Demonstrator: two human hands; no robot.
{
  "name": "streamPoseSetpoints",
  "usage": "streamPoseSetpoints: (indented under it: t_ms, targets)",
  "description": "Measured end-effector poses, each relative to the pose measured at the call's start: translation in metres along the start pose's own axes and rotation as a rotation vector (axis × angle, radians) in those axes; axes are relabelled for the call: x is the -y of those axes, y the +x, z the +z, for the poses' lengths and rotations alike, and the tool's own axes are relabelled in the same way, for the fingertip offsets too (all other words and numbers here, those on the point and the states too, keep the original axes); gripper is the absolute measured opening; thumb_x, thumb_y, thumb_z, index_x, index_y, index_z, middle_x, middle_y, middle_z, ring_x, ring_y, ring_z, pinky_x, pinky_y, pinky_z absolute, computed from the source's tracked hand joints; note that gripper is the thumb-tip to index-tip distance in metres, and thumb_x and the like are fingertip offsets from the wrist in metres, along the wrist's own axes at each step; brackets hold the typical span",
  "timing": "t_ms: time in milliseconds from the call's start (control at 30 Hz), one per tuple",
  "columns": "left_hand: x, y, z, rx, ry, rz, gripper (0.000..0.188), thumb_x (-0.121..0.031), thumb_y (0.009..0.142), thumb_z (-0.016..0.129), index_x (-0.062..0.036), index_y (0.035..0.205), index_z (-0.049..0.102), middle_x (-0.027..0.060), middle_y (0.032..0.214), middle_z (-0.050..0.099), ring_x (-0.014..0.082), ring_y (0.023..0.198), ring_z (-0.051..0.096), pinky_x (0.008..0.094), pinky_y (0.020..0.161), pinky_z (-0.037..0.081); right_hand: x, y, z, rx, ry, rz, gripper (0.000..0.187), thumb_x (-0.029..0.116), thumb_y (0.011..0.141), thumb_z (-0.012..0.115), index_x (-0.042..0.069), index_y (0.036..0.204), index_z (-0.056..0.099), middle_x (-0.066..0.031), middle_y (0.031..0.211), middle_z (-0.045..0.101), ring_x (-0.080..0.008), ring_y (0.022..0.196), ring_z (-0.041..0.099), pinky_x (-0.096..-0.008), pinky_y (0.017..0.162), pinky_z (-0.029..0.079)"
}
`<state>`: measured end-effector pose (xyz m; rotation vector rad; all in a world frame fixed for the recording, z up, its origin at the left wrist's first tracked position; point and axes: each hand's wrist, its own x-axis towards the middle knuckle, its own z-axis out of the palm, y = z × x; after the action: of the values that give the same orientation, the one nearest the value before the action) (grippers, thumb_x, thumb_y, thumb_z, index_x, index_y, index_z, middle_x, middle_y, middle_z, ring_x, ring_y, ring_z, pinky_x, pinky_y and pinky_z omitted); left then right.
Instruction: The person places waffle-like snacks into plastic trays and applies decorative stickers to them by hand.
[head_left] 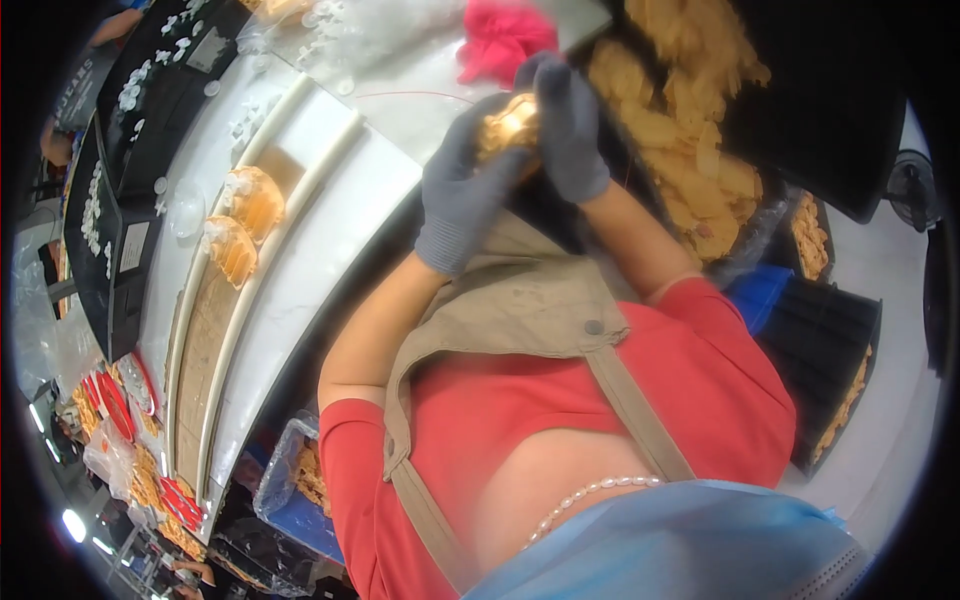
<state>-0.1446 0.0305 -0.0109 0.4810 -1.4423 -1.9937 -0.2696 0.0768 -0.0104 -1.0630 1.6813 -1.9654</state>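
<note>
My left hand [465,190], in a grey knit glove, is closed around a shiny orange-gold ribbed plastic piece [511,127]. From the other side my right hand [572,130], also gloved in grey, grips the same piece, its fingers bent over the top. The fingers hide part of the piece, and it is slightly blurred. Just beyond the hands a bright pink cloth [505,42] lies bunched on the white table [400,60]. To the left, two orange ribbed shell-shaped parts [257,204] with whitish pieces attached rest on a belt track [210,350] between pale rails.
Black bins [125,260] with small white plastic pieces line the track's far left side. Clear plastic parts [345,30] are heaped at the back. On the right are many orange parts [700,150], partly bagged, and a black crate [820,340]. Other people's arms [115,27] show at far left.
</note>
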Motion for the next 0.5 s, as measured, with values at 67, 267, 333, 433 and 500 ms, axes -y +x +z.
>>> streamPoseSetpoints:
  t_ms: [67,267,333,433,500]
  targets:
    - [-0.012,-0.004,-0.006,0.013,0.113,0.019,0.041,-0.002,0.085,0.061,0.0008,0.123,0.048,0.0072,0.115,0.055,0.013,0.102,0.053,0.0271,0.087,0.045,0.005,0.002,0.014,-0.004,0.009,0.02,0.052,0.052,0.09,0.049,0.002,0.075,0.054,-0.0001,0.064,0.047,-0.0083,0.062,0.044,-0.0245,0.058,0.04]
    - [-0.015,-0.012,-0.025,-0.114,0.141,0.123,0.039,-0.004,0.081,0.066,-0.0016,0.119,0.054,0.0074,0.103,0.062,0.0112,0.091,0.057,0.0249,0.08,0.049,0.01,0.004,0.051,-0.025,0.126,0.003,0.05,0.048,0.092,0.049,0.002,0.075,0.054,0.0014,0.068,0.05,-0.0069,0.067,0.046,-0.0225,0.063,0.04]
    - [-0.016,-0.011,-0.03,-0.115,0.104,0.117,0.039,-0.007,0.085,0.064,-0.0001,0.12,0.051,0.0077,0.106,0.06,0.0121,0.092,0.056,0.0252,0.081,0.048,-0.001,0.009,0.051,0.082,0.188,0.043,0.045,0.045,0.092,0.05,0.001,0.087,0.058,-0.0007,0.078,0.055,-0.0069,0.073,0.048,-0.0225,0.067,0.041]
    - [-0.033,0.002,-0.047,-0.194,0.007,0.12,0.039,-0.016,0.089,0.06,0.0013,0.121,0.048,0.0084,0.108,0.057,0.0135,0.095,0.056,0.0259,0.082,0.048,-0.014,0.014,0.053,0.175,0.196,0.014,0.042,0.039,0.089,0.057,0.001,0.107,0.057,-0.0025,0.092,0.059,-0.0074,0.083,0.052,-0.0229,0.073,0.044]
    - [-0.045,0.007,-0.065,-0.274,-0.079,0.204,0.042,-0.029,0.092,0.057,0.0002,0.12,0.047,0.0097,0.108,0.057,0.015,0.097,0.055,0.0274,0.082,0.048,0.005,0.006,0.068,0.257,-0.04,0.028,0.044,0.036,0.088,0.06,0.001,0.114,0.053,-0.003,0.098,0.059,-0.0082,0.088,0.053,-0.0234,0.077,0.045]
